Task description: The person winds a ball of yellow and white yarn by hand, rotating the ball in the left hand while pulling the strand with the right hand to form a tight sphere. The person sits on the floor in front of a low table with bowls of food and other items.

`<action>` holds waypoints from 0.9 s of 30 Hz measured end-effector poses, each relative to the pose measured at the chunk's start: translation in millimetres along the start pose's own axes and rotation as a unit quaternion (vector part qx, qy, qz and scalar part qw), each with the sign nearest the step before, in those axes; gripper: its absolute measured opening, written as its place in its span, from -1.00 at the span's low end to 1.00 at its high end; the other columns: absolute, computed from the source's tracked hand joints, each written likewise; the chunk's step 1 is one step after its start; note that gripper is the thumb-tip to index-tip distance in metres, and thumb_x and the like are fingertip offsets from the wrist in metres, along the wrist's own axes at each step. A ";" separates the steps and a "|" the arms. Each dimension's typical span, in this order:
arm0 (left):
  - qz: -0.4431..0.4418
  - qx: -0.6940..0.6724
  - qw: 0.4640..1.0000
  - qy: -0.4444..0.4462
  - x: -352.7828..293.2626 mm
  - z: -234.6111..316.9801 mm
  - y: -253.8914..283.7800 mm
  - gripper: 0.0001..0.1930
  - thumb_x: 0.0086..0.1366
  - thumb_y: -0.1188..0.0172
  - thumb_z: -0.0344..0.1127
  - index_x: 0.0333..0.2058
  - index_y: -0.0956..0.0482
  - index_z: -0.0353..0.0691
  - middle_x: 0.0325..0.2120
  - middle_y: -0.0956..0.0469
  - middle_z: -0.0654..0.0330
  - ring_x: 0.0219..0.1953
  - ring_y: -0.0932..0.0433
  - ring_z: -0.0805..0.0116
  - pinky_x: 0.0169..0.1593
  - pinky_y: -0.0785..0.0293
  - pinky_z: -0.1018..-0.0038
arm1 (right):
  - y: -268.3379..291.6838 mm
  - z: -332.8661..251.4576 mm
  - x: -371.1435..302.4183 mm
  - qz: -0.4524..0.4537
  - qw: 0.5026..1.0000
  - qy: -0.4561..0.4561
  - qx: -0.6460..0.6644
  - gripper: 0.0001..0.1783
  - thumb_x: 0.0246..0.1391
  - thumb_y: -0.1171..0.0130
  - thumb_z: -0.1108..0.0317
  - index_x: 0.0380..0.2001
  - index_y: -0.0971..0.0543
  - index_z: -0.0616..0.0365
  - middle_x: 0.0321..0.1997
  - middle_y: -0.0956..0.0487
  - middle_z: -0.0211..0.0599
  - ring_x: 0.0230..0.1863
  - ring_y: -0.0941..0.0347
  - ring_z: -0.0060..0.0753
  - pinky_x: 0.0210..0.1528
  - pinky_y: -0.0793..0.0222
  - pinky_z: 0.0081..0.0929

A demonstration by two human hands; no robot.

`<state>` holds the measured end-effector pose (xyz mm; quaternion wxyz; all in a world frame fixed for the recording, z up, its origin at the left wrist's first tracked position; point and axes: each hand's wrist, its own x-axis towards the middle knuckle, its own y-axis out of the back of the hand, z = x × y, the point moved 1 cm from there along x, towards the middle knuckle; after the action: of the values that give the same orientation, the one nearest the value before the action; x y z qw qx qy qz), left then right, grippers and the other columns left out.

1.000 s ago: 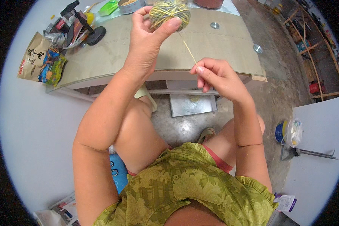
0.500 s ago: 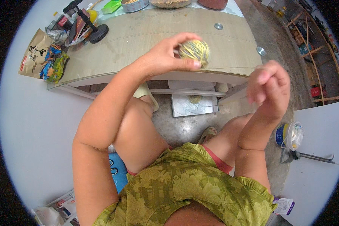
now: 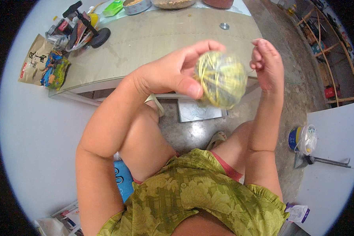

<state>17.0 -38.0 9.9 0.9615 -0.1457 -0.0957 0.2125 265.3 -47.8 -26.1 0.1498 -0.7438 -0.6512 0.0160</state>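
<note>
- While the bare left hand (image 3: 167, 76) gripped the round ball of yellow-and-grey yarn (image 3: 222, 80) from its left side, its fingers were parted only by the ball's width.
- The ball, blurred, appeared across the near edge of the pale, wood-patterned desk (image 3: 153, 47).
- The bare right hand (image 3: 269, 65) was raised to the ball's right, apart from it, fingers curled; whether they pinched a strand, I could not tell.

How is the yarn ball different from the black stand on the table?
The yarn ball is yellow and greyish; the stand is black. The yarn ball is round; the stand has a post on a flat base. The left hand holds the yarn ball; the stand rests on the table.
</note>
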 end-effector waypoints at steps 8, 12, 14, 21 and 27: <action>0.181 0.020 0.964 -0.193 1.5 5.7 15.1 -0.13 0.03 -0.36 -0.15 0.19 0.01 -0.23 0.02 -0.32 0.11 0.08 -0.34 0.32 0.20 -0.24 0.36 | -27.7 39.8 0.3 -0.088 0.981 -0.063 -0.158 -0.72 0.20 0.00 0.16 -0.34 -0.57 0.12 -0.62 -0.38 -0.59 -0.60 -0.24 -0.76 -0.57 -0.22 -0.72; 0.264 0.061 0.935 -0.227 2.8 9.1 21.7 -0.21 0.06 -0.34 -0.20 0.17 -0.07 -0.22 0.01 -0.34 0.14 0.08 -0.34 0.33 0.18 -0.26 0.35 | -43.1 48.7 -9.5 -0.195 0.954 -0.089 -0.210 -0.69 0.22 0.03 0.15 -0.35 -0.56 0.15 -0.63 -0.39 -0.58 -0.60 -0.26 -0.76 -0.58 -0.22 -0.72; 0.295 0.089 0.922 -0.233 3.2 10.2 27.2 -0.25 0.05 -0.37 -0.30 0.15 -0.11 -0.24 -0.04 -0.36 0.15 0.03 -0.38 0.37 0.14 -0.31 0.40 | -53.6 49.7 -19.6 -0.231 0.946 -0.084 -0.213 -0.68 0.22 0.04 0.17 -0.38 -0.56 0.18 -0.64 -0.41 -0.55 -0.61 -0.27 -0.74 -0.59 -0.21 -0.69; 0.334 0.336 0.851 -0.225 6.4 -1.2 44.5 -0.30 -0.02 -0.38 -0.46 0.09 -0.21 -0.25 -0.07 -0.38 0.18 -0.02 -0.40 0.44 0.08 -0.36 0.47 | -64.0 7.5 -49.8 -0.360 0.899 -0.105 -0.225 -0.68 0.22 0.03 0.18 -0.45 -0.54 0.19 -0.67 -0.42 -0.52 -0.62 -0.28 -0.74 -0.59 -0.19 -0.67; 0.309 0.382 0.862 -0.122 1.3 -6.7 43.2 -0.31 -0.05 -0.40 -0.39 0.08 -0.26 -0.19 -0.12 -0.42 0.20 -0.07 -0.42 0.47 0.04 -0.37 0.48 | -45.7 -40.6 -67.3 -0.346 0.929 -0.001 -0.134 -0.78 0.10 -0.11 0.29 -0.42 -0.55 0.26 -0.58 -0.48 -0.44 -0.60 -0.35 -0.67 -0.55 -0.25 -0.68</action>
<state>3.3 -1.5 -10.1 0.8075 0.2375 -0.0736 0.5350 219.9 -116.6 12.3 0.0444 -0.4856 -0.8642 -0.1239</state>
